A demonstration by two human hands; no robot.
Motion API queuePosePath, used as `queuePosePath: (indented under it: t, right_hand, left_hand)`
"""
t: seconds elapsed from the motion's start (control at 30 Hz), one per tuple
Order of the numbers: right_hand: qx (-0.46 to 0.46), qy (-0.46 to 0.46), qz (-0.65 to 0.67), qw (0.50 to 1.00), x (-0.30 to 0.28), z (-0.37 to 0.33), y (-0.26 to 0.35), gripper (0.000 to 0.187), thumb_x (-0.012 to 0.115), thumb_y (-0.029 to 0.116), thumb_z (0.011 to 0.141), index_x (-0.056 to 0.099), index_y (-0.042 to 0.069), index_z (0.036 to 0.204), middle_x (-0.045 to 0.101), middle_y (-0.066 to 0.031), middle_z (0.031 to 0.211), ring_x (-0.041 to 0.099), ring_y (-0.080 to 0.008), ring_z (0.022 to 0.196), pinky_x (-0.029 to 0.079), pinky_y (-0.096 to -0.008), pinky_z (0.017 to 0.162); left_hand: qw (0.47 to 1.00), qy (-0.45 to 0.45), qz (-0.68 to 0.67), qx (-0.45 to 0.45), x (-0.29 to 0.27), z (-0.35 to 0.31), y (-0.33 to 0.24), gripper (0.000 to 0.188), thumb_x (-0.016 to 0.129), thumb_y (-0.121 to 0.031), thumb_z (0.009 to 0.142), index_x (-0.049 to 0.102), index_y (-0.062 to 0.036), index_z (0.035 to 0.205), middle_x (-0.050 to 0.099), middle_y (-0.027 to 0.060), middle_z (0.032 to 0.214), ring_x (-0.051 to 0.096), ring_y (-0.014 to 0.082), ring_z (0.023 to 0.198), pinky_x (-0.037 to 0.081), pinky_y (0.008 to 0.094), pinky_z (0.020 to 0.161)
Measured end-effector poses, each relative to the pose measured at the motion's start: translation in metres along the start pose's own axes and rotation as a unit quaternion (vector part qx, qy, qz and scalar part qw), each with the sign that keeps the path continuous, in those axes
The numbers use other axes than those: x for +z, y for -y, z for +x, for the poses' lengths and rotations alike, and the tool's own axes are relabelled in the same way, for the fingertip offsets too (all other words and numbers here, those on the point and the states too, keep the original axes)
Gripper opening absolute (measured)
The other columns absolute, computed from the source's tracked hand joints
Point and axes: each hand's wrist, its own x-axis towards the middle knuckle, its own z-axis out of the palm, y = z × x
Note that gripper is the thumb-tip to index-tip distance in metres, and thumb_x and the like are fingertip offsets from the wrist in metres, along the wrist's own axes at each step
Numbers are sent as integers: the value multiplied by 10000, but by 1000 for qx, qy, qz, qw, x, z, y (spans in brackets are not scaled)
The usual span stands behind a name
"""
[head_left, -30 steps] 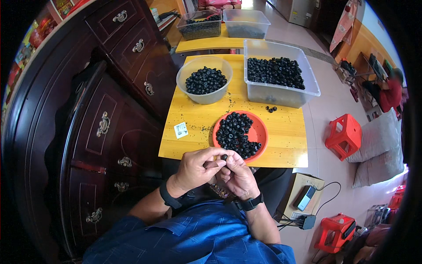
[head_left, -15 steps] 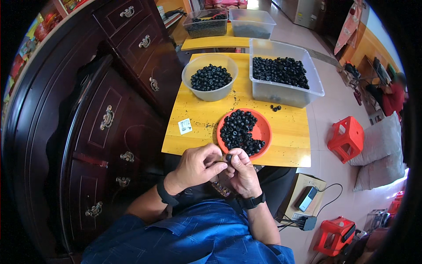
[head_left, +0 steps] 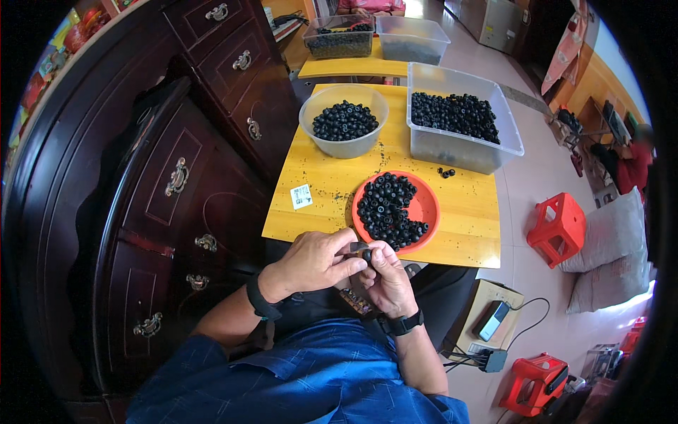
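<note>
Close to the near edge of the yellow table, my two hands meet. My right hand (head_left: 388, 284) pinches one small black round part (head_left: 366, 255) between thumb and fingertips. My left hand (head_left: 311, 260) is closed, thumb against fingers, with a thin dark flat piece (head_left: 358, 246) at its fingertips beside the black part; its kind is not clear. Just beyond my hands sits a shallow red-orange dish (head_left: 426, 205), heaped with black ring-like parts (head_left: 385, 205) on its left and lower side, its bottom bare at the right.
On the yellow table (head_left: 304, 226) stand a round clear tub (head_left: 346, 149) and a rectangular clear bin (head_left: 459, 152), both holding black parts. A few loose parts (head_left: 446, 172), a white label (head_left: 301, 196) and black crumbs lie there. A dark cabinet (head_left: 205, 177) stands left; red stools (head_left: 558, 227) stand right.
The thin dark flat piece at my left fingertips now shows above the black part. My hands stay nearly in place; the whole view has shifted slightly.
</note>
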Motion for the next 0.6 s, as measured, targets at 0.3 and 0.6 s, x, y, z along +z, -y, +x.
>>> queuePosePath:
  t: [0.3,0.6]
  right_hand:
    - [17,-1,6,1000,3,-4,-3,177,621,239,1014,620,84,1099,582,33,850,494,-45,675,408,-196,583]
    - [17,1,13,1000,-4,-6,-4,158,625,227,1011,621,74,1052,588,30,854,492,-44,673,416,-187,582]
  left_hand:
    - [992,-54,75,83,11,0,3,364,748,-391,864,605,-60,919,663,93,729,677,316,676,515,409,591]
    - [985,-66,124,103,18,0,6,360,750,-400,854,604,-72,826,666,76,725,673,307,662,512,411,577]
